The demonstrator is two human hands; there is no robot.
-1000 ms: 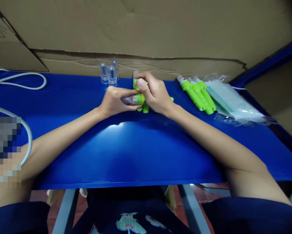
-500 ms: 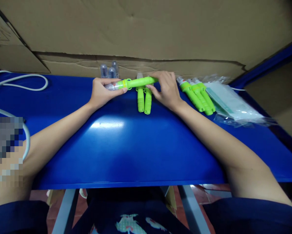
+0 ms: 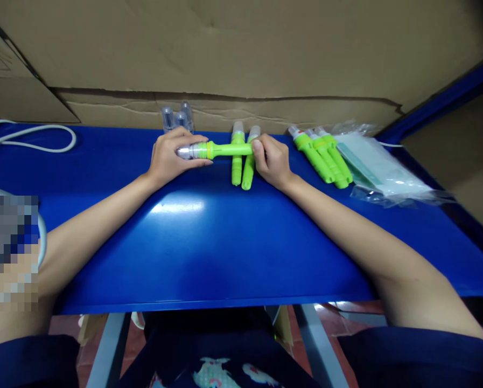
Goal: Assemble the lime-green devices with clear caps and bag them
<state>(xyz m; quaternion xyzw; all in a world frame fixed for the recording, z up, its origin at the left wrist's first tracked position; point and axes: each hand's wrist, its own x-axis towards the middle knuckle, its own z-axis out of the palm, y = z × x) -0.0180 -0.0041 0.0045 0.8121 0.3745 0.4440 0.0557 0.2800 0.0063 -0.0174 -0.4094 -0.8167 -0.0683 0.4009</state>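
A bright green light stick (image 3: 231, 150) with a yellow ring and a clear cap lies level between my hands. My left hand (image 3: 166, 156) is closed around its clear capped end, thumb below and fingers above. At the other end, my right hand (image 3: 274, 160) grips the green handle in a fist, hiding the tip. Beneath the held stick, two similar green sticks, a left one (image 3: 237, 175) and a right one (image 3: 248, 175), lie on the blue table, pale ends pointing away from me. Several clear caps (image 3: 167, 117) stand behind my left hand.
Several more green sticks (image 3: 317, 161) lie together to the right, beside a clear plastic bag (image 3: 390, 170) with pale contents. A white cable (image 3: 59, 128) loops at the left of the blue table (image 3: 209, 258). Cardboard (image 3: 225, 48) forms the back wall.
My right hand has closed from a looser hold into a fist around the handle end. The held stick has turned from slightly slanted to nearly level and come a little nearer me.
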